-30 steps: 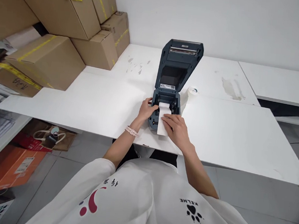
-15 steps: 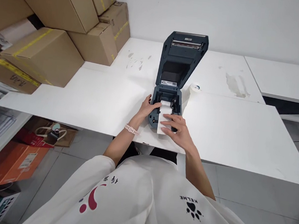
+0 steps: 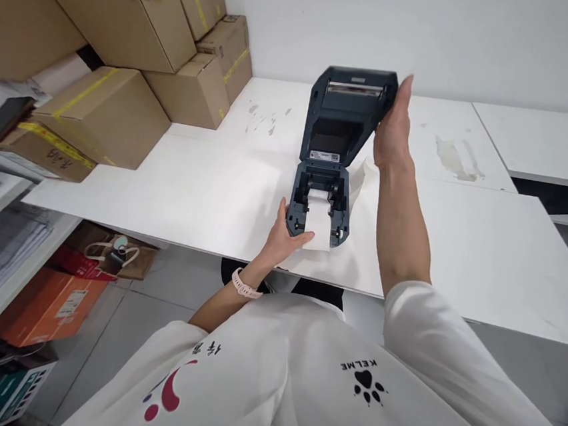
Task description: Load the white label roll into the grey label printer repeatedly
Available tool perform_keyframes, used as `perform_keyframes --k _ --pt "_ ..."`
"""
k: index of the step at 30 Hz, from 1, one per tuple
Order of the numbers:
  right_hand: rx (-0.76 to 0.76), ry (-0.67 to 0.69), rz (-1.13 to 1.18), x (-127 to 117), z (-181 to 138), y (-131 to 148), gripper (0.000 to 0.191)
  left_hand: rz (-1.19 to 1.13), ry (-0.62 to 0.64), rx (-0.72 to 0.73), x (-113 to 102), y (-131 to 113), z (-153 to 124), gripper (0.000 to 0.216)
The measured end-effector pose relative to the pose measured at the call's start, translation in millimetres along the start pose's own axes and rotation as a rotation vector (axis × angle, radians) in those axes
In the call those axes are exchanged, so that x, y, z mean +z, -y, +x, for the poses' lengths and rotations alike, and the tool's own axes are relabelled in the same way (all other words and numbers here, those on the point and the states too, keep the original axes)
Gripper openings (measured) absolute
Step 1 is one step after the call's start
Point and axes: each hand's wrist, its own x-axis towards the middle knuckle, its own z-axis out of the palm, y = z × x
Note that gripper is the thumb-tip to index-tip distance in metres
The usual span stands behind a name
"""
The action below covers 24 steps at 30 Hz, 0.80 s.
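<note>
A dark blue-grey label printer (image 3: 340, 240) stands on the table with its lid (image 3: 338, 103) raised. White label paper (image 3: 319, 220) runs from inside it over its front edge. My left hand (image 3: 281, 241) grips the front left corner of the printer, fingers along its side, thumb pressed on the paper. On the lid's right edge, my right hand (image 3: 393, 131) has hold; its fingers are partly hidden behind the lid. A loose white paper strip (image 3: 366, 181) lies right of the printer, partly covered by my right arm.
Cardboard boxes (image 3: 107, 115) with yellow tape are stacked at the table's left. The white table (image 3: 215, 193) has worn patches and ends in front of my body. A white wall (image 3: 456, 42) rises behind. Below on the left are shelves and an orange box (image 3: 46, 307).
My right hand has left the paper and moved up to the lid's right edge. My left hand has slid toward the printer's front, its thumb now lower on the paper.
</note>
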Motion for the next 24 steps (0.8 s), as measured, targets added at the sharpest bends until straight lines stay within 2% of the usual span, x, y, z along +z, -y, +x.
perform_keyframes --k 1,3,5,7,10,14,21,23,24 --pt "0.077 -0.066 0.054 2 -17 12 0.094 -0.038 0.0 -0.025 -3 -1 1 0.118" --pt "0.114 -0.136 0.11 6 -63 36 0.09 -0.097 -0.023 -0.076 -9 -3 4 0.105" --pt "0.112 -0.106 0.08 10 -115 54 0.082 -0.129 -0.047 -0.1 -13 -5 8 0.093" --pt "0.081 -0.026 -0.09 15 -161 64 0.063 -0.152 -0.067 -0.104 -12 -8 12 0.09" --pt "0.045 0.05 -0.256 26 -206 64 0.044 -0.187 -0.095 -0.123 -2 -12 16 0.093" --pt "0.046 0.014 -0.313 41 -223 56 0.042 -0.183 -0.122 -0.119 11 -16 18 0.1" --pt "0.026 -0.077 -0.344 50 -222 51 0.041 -0.115 -0.055 0.071 6 -13 23 0.078" --pt "0.028 -0.081 -0.35 50 -223 51 0.041 -0.092 -0.112 0.079 7 -9 15 0.075" --pt "0.033 -0.079 -0.356 50 -223 51 0.041 -0.064 -0.191 0.083 7 -5 9 0.073"
